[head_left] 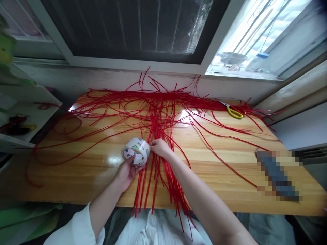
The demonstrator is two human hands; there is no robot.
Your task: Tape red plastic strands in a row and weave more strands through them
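A wide roll of clear packing tape (pixel 143 145) with a printed core is gripped in my left hand (pixel 127 173), the thumb at its opening. Close against the roll's right edge, the fingers of my right hand (pixel 161 148) are pinched together; what lies between the fingertips is too small to make out. Below both hands, a bundle of thin red cords (pixel 154 127) runs from the back of the table towards me, its loose ends hanging over the front edge. My right hand partly covers these cords.
More red cords (pixel 114 95) spread along the back of the wooden table (pixel 224 163). Scissors (pixel 234 113) with yellow and red handles lie on them at the back right. A blurred-out dark object (pixel 277 177) rests at the right. A white shelf (pixel 22 115) stands left, below a window.
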